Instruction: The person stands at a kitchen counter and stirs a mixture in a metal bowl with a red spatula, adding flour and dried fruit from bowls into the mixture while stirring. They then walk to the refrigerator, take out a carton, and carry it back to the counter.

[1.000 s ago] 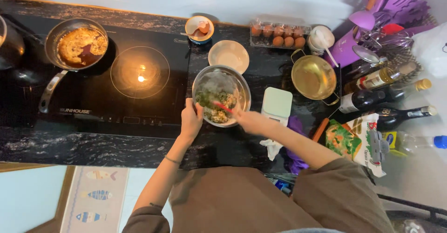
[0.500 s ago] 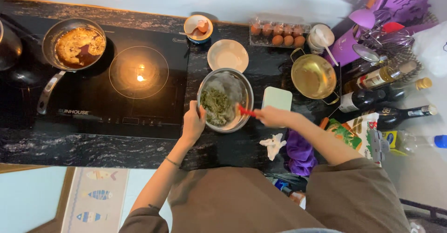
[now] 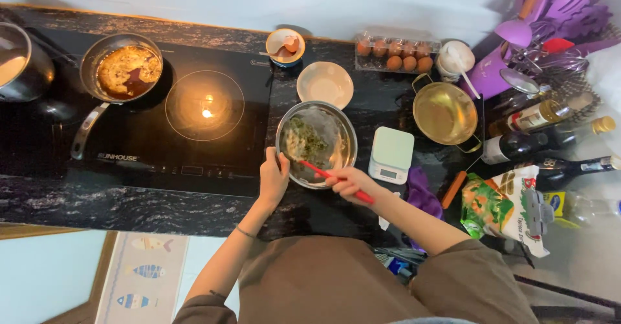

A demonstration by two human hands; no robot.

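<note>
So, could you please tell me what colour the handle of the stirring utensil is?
Red; the utensil handle, held in the right hand, shows best in the head view.

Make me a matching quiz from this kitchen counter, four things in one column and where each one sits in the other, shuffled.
Things:
1. steel mixing bowl
2. frying pan
3. egg carton
4. kitchen scale

Places:
A. back of the counter, near the wall
B. on the cooktop, far left
C. just right of the mixing bowl
D. held at its rim by the left hand

Pairs: 1-D, 2-B, 3-A, 4-C
</note>
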